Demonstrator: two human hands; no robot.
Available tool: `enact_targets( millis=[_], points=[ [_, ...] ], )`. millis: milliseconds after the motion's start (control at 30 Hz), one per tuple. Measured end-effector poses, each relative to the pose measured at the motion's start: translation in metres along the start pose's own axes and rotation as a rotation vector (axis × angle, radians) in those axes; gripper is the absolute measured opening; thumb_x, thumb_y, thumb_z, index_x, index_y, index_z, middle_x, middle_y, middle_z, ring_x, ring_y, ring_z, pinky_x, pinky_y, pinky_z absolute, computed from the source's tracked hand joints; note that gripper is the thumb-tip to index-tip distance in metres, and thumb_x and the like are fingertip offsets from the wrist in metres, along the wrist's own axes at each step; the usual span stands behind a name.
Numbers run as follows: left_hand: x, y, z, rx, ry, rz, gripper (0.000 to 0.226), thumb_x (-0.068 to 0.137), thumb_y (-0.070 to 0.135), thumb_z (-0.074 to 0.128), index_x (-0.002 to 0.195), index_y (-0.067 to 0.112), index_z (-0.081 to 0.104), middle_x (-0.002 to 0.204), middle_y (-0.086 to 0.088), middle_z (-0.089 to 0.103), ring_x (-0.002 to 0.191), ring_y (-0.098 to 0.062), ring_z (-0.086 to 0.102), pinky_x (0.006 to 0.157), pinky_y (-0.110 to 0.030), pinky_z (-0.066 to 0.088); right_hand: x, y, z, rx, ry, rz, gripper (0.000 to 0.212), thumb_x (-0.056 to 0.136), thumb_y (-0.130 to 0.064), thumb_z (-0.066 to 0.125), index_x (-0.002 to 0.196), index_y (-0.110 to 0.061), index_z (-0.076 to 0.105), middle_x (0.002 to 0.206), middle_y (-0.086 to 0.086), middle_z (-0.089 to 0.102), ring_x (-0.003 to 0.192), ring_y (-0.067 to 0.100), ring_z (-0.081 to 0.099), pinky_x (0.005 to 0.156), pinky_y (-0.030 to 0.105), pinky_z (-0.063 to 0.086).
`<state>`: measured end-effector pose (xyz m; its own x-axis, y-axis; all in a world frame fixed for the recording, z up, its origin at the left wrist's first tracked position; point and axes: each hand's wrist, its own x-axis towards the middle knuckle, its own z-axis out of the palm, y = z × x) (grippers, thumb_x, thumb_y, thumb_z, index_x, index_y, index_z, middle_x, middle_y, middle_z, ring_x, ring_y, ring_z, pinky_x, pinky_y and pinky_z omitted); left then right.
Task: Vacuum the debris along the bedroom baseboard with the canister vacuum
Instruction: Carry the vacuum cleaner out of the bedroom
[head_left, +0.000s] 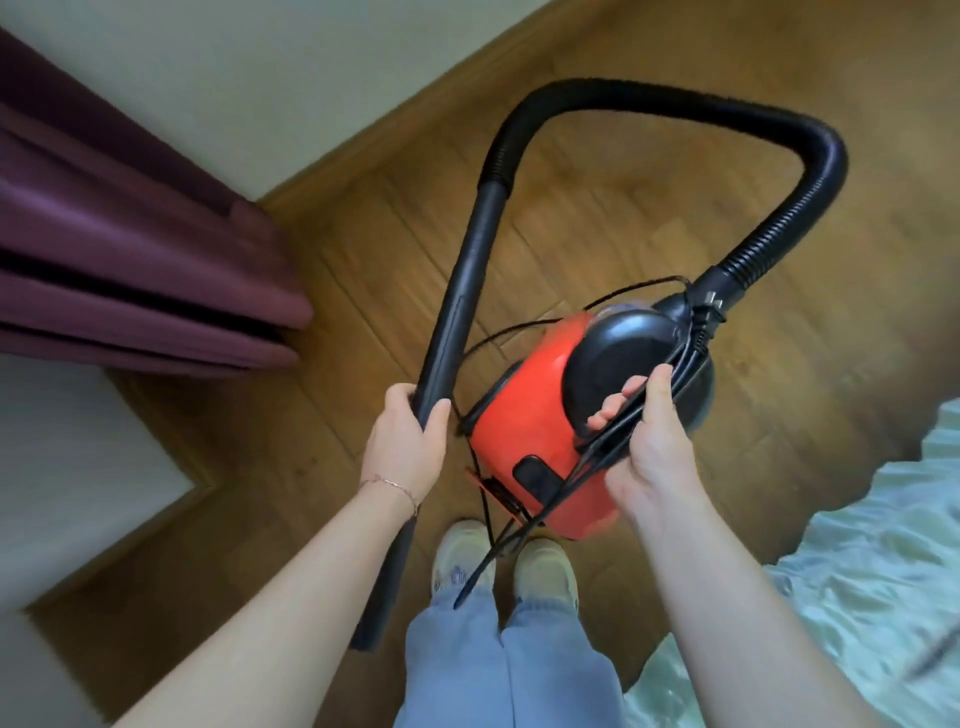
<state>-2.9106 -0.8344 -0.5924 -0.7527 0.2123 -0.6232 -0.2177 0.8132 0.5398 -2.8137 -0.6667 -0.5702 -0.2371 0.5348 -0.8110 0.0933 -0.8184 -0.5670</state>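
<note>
Canister vacuum (524, 431), red body with black end cap, held above the wooden floor (597, 218) in front of the person, its long axis running from lower left to upper right, hose end toward upper right. Right hand (649, 447) lies against the canister's near right side; its fingers (613, 402) are curled shut around a bundle of black power cord (639, 400) and pressed on the black cap, thumb over the cord. Loose cord strands trail down from the canister's lower end to just above the shoes (506, 564). Left hand (405, 441) is closed around the rigid black wand (457, 296), fingers wrapped over its far side, thumb on the near side. The wand's long axis runs steeply from lower left, where its lower end shows below the left forearm, up and slightly right to the ribbed hose (727, 119). The hose arches rightward from the wand's top, bends sharply, and descends into the canister's upper right end. Baseboard (415, 98) runs diagonally along the wall at upper left; the wand's upper end points toward it. Purple curtain (130, 270) hangs at left; pale bed cover (857, 571) at lower right. Debris cannot be made out, as the floor is blurred.
</note>
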Motion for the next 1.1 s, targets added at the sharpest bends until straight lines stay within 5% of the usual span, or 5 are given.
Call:
enact_targets(
  millis=[133,400,700,900,1100],
  points=[
    [-0.035,0.055,-0.021,-0.085,0.028,0.017,0.047,0.093,0.035,0.051,0.133,0.016,0.038,0.123,-0.002,0.054,0.103,-0.014,0.051,0.086,-0.025,0.038,-0.037,-0.052,0.0,-0.067,0.039,-0.046,0.04,0.097,-0.048,0.04,0.069,-0.02,0.046,0.049,-0.004,0.045,0.044,0.014,0.041,0.049,0.026,0.036],
    [-0.133,0.176,-0.066,-0.079,-0.068,0.092,0.054,0.095,0.036,0.047,0.144,0.024,0.03,0.147,0.001,0.04,0.134,-0.019,0.039,0.108,-0.033,0.031,-0.133,-0.176,0.003,-0.083,0.062,-0.104,0.04,0.095,-0.049,0.045,0.067,-0.02,0.048,0.048,-0.002,0.046,0.044,0.016,0.041,0.052,0.027,0.034],
    [-0.203,0.317,-0.103,0.011,-0.12,0.271,0.049,0.094,0.036,0.048,0.141,0.026,0.037,0.131,0.004,0.056,0.116,-0.016,0.054,0.099,-0.029,0.042,-0.217,-0.317,-0.001,0.066,0.117,-0.143,0.041,0.096,-0.045,0.047,0.065,-0.017,0.045,0.049,-0.002,0.041,0.039,0.012,0.038,0.045,0.025,0.034],
    [-0.209,0.43,-0.085,0.043,-0.089,0.367,0.043,0.09,0.038,0.05,0.132,0.032,0.045,0.11,0.003,0.064,0.098,-0.022,0.061,0.089,-0.042,0.052,-0.221,-0.392,-0.021,0.108,0.106,-0.151,0.038,0.095,-0.041,0.049,0.067,-0.017,0.046,0.051,-0.001,0.04,0.039,0.011,0.039,0.042,0.023,0.036],
    [-0.224,0.528,-0.058,0.093,-0.063,0.468,0.032,0.09,0.034,0.053,0.122,0.033,0.05,0.089,0.008,0.063,0.078,-0.013,0.06,0.073,-0.033,0.053,-0.216,-0.478,-0.055,0.162,0.121,-0.173,0.037,0.095,-0.04,0.05,0.067,-0.016,0.047,0.049,-0.002,0.041,0.038,0.011,0.04,0.04,0.023,0.037]
  ],
)
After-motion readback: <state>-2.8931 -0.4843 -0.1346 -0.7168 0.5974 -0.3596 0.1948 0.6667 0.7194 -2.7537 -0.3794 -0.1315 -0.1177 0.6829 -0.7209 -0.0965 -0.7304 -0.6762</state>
